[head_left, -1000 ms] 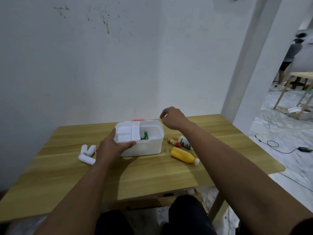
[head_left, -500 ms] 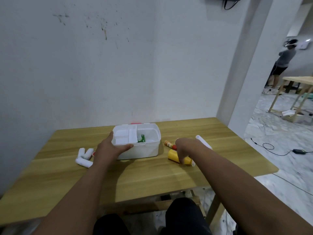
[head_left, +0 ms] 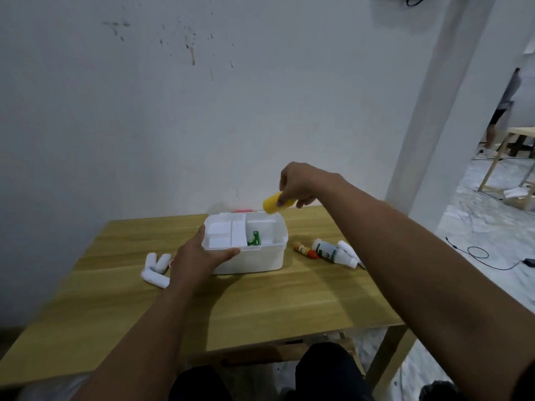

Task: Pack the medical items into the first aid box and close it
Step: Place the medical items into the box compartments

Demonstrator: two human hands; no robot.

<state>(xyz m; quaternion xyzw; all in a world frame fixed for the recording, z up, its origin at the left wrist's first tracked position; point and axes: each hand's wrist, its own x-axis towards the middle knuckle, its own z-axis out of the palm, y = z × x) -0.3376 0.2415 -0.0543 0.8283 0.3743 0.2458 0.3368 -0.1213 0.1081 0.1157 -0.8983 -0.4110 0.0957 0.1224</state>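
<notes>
The white first aid box (head_left: 254, 259) stands open on the wooden table (head_left: 260, 308), with a white insert tray on its left side and a green packet (head_left: 254, 238) inside. My left hand (head_left: 199, 257) grips the box's front left rim. My right hand (head_left: 301, 183) holds a yellow bottle (head_left: 273, 203) in the air above the box's right back corner. To the right of the box lie a small orange-red bottle (head_left: 305, 250), a white bottle with a green label (head_left: 330, 250) and a white roll (head_left: 347, 248). Three white bandage rolls (head_left: 156, 267) lie left of the box.
A white wall rises just behind the table. A pillar stands at the right, with a cable (head_left: 480, 253) on the floor beyond it. Farther right there are another wooden table (head_left: 518, 137) and a standing person (head_left: 503, 108).
My right hand went down to the table, took the yellow bottle and lifted it over the open box. My left hand has stayed on the box.
</notes>
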